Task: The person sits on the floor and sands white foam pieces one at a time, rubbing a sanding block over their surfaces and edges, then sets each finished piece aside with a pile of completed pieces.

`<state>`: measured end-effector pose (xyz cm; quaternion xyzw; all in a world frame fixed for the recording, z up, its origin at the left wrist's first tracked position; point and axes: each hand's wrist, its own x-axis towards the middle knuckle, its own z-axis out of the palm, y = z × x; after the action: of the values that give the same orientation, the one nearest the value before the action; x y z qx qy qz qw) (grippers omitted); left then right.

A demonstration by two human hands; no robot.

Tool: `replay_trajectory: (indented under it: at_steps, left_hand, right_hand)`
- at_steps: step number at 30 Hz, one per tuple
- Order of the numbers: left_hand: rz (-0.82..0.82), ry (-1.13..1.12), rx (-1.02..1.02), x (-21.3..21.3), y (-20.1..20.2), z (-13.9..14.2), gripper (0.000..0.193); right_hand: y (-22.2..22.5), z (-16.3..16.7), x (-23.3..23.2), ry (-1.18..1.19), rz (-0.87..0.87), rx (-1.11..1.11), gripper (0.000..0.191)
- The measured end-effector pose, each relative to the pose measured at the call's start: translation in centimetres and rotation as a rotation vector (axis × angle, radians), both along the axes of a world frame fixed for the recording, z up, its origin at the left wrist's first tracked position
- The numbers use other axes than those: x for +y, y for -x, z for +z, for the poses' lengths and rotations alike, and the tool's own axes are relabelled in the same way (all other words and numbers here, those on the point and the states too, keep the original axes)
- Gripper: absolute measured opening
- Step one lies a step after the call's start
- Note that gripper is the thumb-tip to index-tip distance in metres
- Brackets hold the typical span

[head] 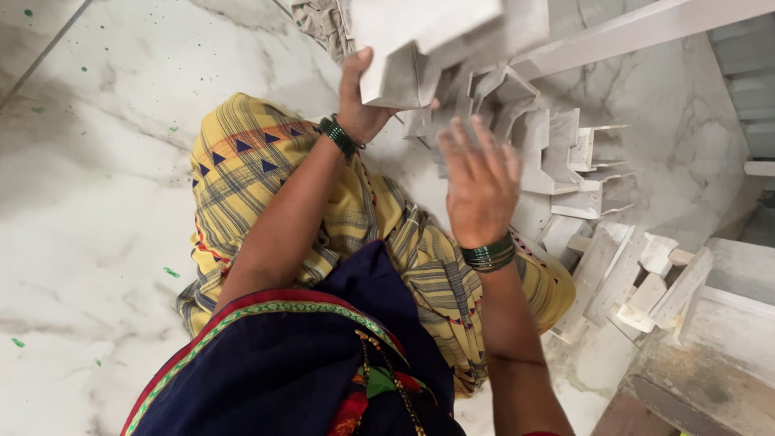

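1. nearest to my view is the dark blue cloth [323, 363] with a red and green patterned border, draped low in the picture, below the yellow checked cloth [323, 202] that covers the lap.
2. from my remote seat i see the left hand [363, 101] raised above the yellow checked cloth, a green bangle at its wrist.
3. its fingers are closed around the lower corner of a pale grey angled block [420, 48], thumb on the near face; the block is held up off the floor, tilted, at the top of the picture.
4. the right hand [480, 190] hovers just right of the yellow checked cloth, palm turned away from me, green bangles at its wrist.
5. its fingers [476, 145] are spread loosely and blurred; they reach toward the pile of angled pieces [549, 145] lying just beyond, and i cannot tell whether they touch it.
6. that pile of pale l-shaped pieces sits on the white marble floor [105, 242], up and right of the yellow checked cloth, directly under the held block.
7. further right of the cloth lies a second heap of small pale offcuts [638, 282], leaning against a rough wooden plank [710, 379].
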<state>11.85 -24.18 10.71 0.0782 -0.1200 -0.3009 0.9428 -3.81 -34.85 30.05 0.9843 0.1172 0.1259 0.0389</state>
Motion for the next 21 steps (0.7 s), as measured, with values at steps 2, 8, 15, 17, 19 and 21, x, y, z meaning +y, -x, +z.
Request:
replay_trajectory:
  at_steps: [2, 8, 15, 17, 19, 21]
  left_hand:
    - [-0.025, 0.036, 0.042, 0.4, 0.2, 0.6, 0.087]
    - [-0.035, 0.192, 0.182, -0.3, 0.9, -1.3, 0.069]
    - [-0.107, 0.215, 0.156, -1.4, 1.2, -1.9, 0.067]
    - [-0.126, 0.200, 0.182, -1.5, 1.5, -1.5, 0.066]
    - [-0.142, 0.183, 0.201, -1.4, 1.8, -1.1, 0.064]
    - [-0.159, 0.167, 0.218, -1.3, 1.9, -0.9, 0.061]
  right_hand:
    - [0.6, 1.1, 0.9, -0.189, -0.018, -0.140, 0.046]
    - [-3.9, -4.9, 4.0, -0.135, 0.131, -0.319, 0.036]
    - [-3.6, -7.9, 4.5, -0.046, -0.039, -0.150, 0.035]
    - [-4.4, -8.3, 4.3, -0.068, -0.088, -0.091, 0.032]
    - [-5.7, -9.2, 3.7, -0.024, -0.103, -0.080, 0.031]
    - [-6.9, -10.1, 2.8, -0.049, -0.162, -0.015, 0.029]
